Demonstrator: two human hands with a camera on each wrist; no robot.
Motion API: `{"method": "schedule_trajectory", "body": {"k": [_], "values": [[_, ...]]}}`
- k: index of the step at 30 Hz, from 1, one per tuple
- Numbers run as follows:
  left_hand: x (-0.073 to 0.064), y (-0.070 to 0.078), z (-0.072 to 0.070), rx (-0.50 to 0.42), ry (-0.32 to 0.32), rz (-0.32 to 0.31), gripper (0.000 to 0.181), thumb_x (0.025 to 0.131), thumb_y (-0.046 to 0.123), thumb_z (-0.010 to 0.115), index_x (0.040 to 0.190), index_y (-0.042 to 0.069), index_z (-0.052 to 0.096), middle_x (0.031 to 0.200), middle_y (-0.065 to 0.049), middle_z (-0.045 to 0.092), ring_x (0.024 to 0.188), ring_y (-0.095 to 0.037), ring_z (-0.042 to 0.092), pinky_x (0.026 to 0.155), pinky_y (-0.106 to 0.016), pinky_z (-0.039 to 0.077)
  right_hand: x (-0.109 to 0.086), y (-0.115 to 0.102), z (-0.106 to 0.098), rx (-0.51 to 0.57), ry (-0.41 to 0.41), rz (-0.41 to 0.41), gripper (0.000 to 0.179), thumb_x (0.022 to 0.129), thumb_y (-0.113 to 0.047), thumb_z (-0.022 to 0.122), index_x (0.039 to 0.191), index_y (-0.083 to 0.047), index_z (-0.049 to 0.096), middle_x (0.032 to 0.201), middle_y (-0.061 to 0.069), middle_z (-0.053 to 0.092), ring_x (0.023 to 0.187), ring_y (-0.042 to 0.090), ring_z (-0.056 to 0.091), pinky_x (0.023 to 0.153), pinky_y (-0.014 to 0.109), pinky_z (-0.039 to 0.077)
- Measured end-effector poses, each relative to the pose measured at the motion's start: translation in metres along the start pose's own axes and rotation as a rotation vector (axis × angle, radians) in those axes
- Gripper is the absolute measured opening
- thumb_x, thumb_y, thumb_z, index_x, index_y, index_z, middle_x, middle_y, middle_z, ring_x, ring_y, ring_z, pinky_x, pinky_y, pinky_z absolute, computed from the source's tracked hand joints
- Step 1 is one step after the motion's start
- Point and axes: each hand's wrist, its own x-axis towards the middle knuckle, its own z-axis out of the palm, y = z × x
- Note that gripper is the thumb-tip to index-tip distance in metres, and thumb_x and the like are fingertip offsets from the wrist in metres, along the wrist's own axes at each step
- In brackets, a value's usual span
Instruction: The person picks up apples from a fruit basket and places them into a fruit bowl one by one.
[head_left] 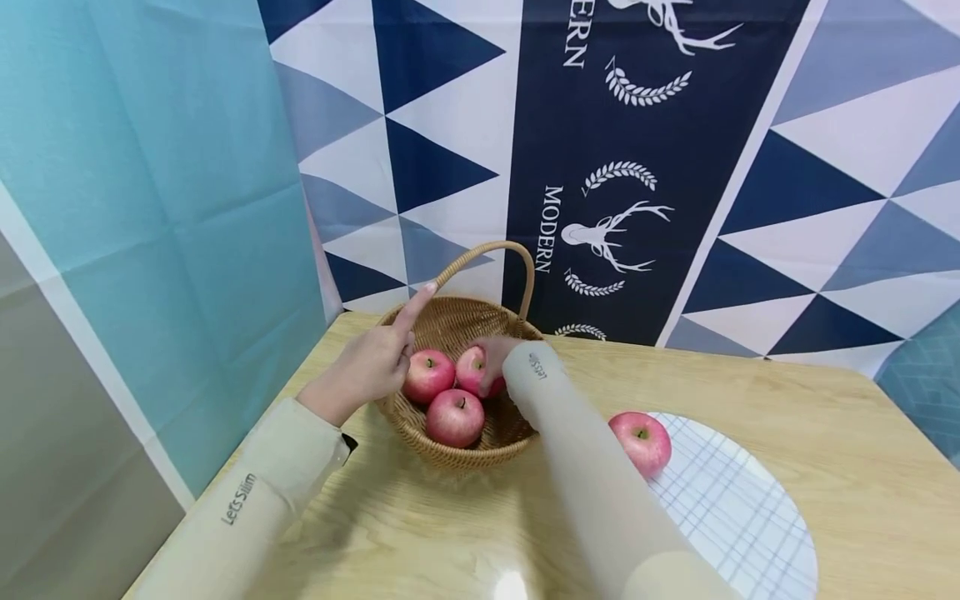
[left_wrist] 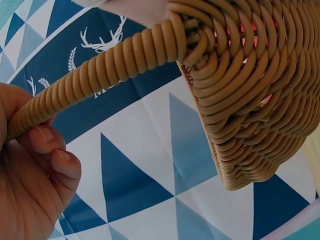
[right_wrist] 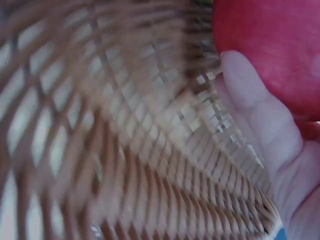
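Observation:
A wicker basket (head_left: 420, 446) with a tall wrapped handle (head_left: 527, 279) stands near the back of the table. My left hand (head_left: 378, 358) grips the handle; in the left wrist view, the fingers of that left hand (left_wrist: 37, 175) curl round it. Inside the basket, my right hand (head_left: 497, 357) holds a red apple (head_left: 469, 368), its fingers partly covering the fruit. In the right wrist view, a digit of the right hand (right_wrist: 267, 115) lies against the apple (right_wrist: 275, 45). Two other apples, one at the left (head_left: 429, 375) and one in front (head_left: 455, 418), rest in the basket.
At the right lies a round, blue-and-white checked plate or mat (head_left: 750, 508), partly covered by my right forearm. One more apple (head_left: 641, 442) sits at its upper left edge. Patterned cloth (head_left: 442, 167) hangs behind the wooden table (head_left: 405, 542), and a teal cloth (head_left: 187, 208) hangs at the left.

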Motion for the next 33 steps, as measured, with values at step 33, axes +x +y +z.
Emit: {"method": "schedule_trajectory", "body": {"k": [33], "values": [[-0.003,-0.002,-0.002,0.004,0.007,0.01,0.079,0.082,-0.013,0.051,0.144,0.015,0.009,0.056,-0.002,0.039,0.043,-0.015,0.036,0.044,-0.03,0.037,-0.075,-0.031,-0.052,-0.213,-0.031,-0.049,0.087,0.065,-0.022,0.081,0.143,-0.015,0.042,0.125,0.006,0.055,0.11,0.022,0.05,0.092,0.035,0.043]]}}
